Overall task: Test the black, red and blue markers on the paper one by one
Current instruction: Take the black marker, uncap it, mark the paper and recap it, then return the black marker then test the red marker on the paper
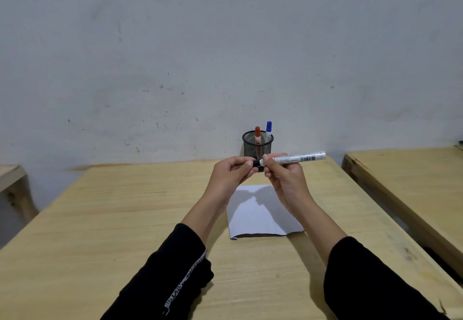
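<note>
I hold the black marker (300, 158) level above the table, its white barrel pointing right. My right hand (283, 177) grips the barrel near the cap end. My left hand (231, 173) pinches the black cap (256, 163) at the marker's left end. The white paper (260, 215) lies on the table below my hands, partly shaded by them. The red marker (257, 134) and the blue marker (268, 130) stand upright in a black mesh pen holder (258, 144) behind my hands.
The wooden table (125, 219) runs up to a grey wall, with the holder near its back edge. A second wooden table (413, 182) stands to the right across a narrow gap. Another wooden piece (12, 177) shows at the far left.
</note>
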